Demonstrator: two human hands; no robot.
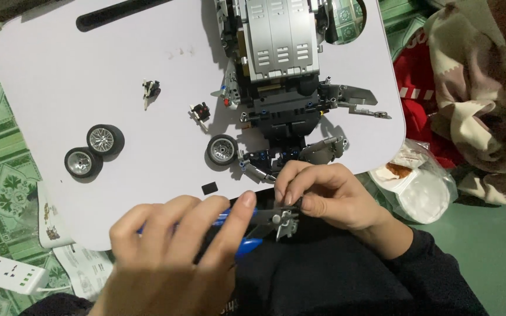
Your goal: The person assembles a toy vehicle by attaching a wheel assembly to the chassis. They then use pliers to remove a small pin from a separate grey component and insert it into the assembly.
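My left hand (pixel 171 257) grips blue-handled pliers (pixel 247 229), whose jaws meet a small grey building-block piece (pixel 286 225). My right hand (pixel 326 193) pinches that same grey piece from above, just off the near edge of the white lap table (pixel 60 76). A large grey and black brick-built car model (pixel 279 64) lies on the table just beyond my right hand.
Two loose wheels (pixel 93 150) lie at the left of the table, a third wheel (pixel 222 149) beside the model. Small black parts (pixel 201 111) and a black tile (pixel 209 188) are scattered. A white power strip (pixel 7 270), booklets (pixel 83 269), a plastic bag (pixel 420 184) and a blanket (pixel 481 88) surround the table.
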